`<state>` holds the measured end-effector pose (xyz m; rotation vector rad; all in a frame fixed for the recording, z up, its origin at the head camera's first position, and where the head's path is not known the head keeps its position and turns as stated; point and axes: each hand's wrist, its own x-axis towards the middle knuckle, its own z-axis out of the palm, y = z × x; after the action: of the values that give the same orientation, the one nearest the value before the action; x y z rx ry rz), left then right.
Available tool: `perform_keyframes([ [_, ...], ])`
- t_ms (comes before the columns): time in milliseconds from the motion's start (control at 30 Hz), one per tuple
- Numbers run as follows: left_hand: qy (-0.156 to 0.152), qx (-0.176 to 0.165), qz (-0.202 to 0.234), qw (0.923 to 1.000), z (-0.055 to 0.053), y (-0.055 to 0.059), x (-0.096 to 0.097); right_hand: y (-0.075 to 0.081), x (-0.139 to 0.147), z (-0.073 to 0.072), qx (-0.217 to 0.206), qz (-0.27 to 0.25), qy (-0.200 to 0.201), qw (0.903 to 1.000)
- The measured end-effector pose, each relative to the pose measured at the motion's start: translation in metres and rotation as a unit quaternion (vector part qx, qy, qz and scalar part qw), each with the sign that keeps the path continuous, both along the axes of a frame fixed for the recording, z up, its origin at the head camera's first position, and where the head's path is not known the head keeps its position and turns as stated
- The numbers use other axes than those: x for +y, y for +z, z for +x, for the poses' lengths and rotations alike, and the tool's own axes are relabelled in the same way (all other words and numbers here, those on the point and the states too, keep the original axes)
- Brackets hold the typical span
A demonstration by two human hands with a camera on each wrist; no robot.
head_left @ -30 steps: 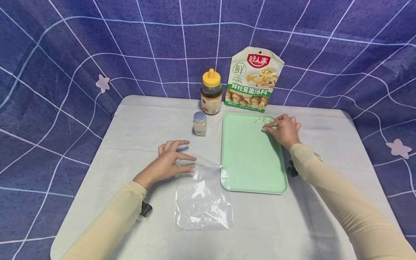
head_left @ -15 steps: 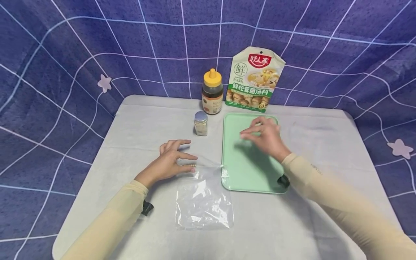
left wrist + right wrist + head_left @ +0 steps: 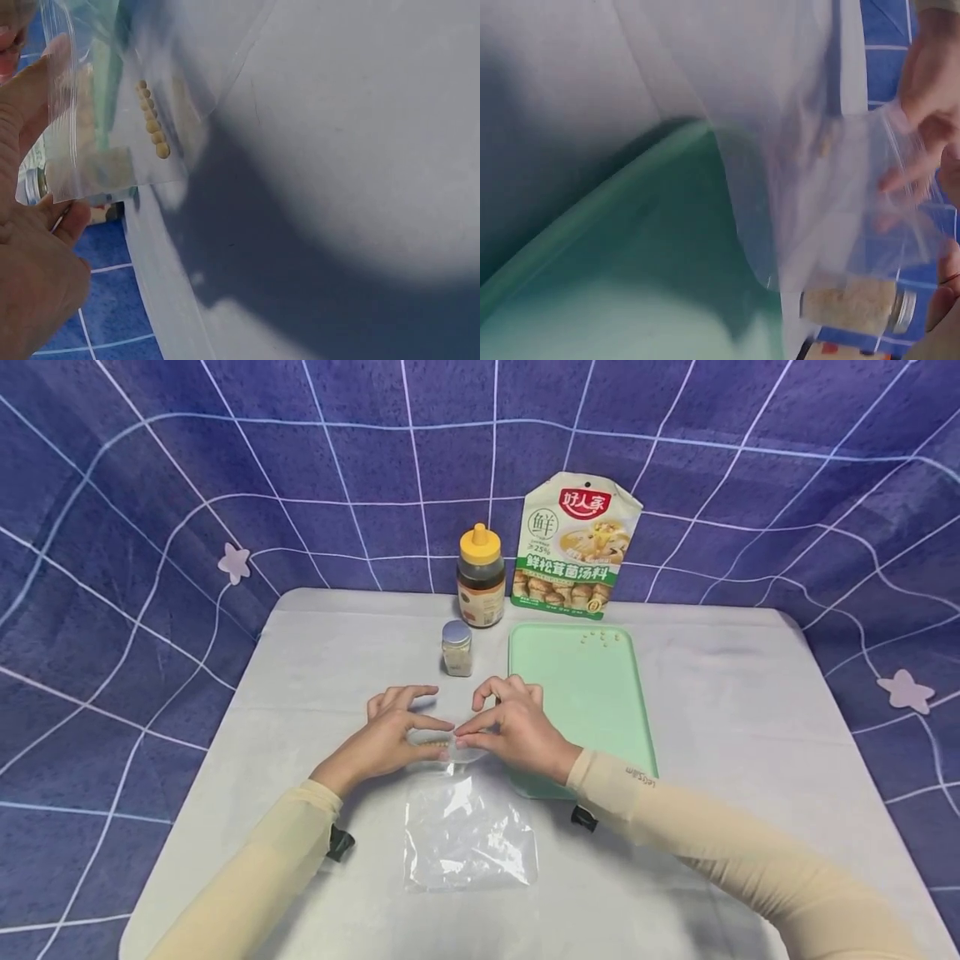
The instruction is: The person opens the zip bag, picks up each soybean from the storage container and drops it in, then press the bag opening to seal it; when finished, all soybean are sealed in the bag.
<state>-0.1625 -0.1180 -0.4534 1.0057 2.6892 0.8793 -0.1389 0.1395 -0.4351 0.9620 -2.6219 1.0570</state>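
Note:
A clear plastic bag [image 3: 472,847] lies on the white table, its mouth raised at the far end. My left hand [image 3: 386,739] holds that mouth, thumb and fingers spread. A row of small tan soybeans [image 3: 154,124] shows through the film in the left wrist view. My right hand [image 3: 525,731] is at the mouth, thumb and forefinger pinched together; the bean between these fingertips is too small and covered to see clearly. Right of the bag lies a pale green tray [image 3: 592,693], partly under the right hand, with several loose soybeans [image 3: 602,638] near its far edge.
A small jar [image 3: 457,652] with a grey lid stands beyond the left hand. Behind it are a dark sauce bottle [image 3: 482,581] with a yellow cap and an upright seasoning packet [image 3: 577,543]. A blue patterned curtain [image 3: 360,485] hangs along the table's back edge.
My right hand has moved from the beans at the tray's far right, leftward and nearer, to the bag's mouth. The left hand has stayed in place at the bag.

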Motion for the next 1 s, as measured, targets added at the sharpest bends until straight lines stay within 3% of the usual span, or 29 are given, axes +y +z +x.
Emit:
perform_keyframes([
  [133, 0.008, -0.002, 0.0, 1.0, 0.001, -0.001, 0.0, 0.002, 0.02, -0.009, 0.003, -0.038, -0.03, 0.9988],
  [267, 0.013, -0.009, 0.006, 0.9999, 0.002, -0.001, 0.0, 0.003, 0.064, -0.032, -0.018, -0.075, -0.108, 0.9912],
  [467, 0.018, -0.014, 0.011, 0.9997, 0.004, 0.0, 0.002, -0.007, 0.15, -0.07, -0.035, -0.056, -0.263, 0.9625],
  [600, 0.025, -0.018, 0.009, 0.9995, 0.005, -0.003, -0.001, -0.022, 0.187, -0.086, -0.038, -0.026, -0.327, 0.9439],
  [767, 0.028, -0.02, 0.007, 0.9994, 0.006, -0.007, -0.006, -0.036, 0.2, -0.101, -0.061, 0.025, -0.34, 0.9379],
  [1000, 0.022, -0.019, 0.009, 0.9995, 0.004, -0.005, -0.006, -0.041, 0.199, -0.111, -0.096, 0.093, -0.343, 0.9296],
])
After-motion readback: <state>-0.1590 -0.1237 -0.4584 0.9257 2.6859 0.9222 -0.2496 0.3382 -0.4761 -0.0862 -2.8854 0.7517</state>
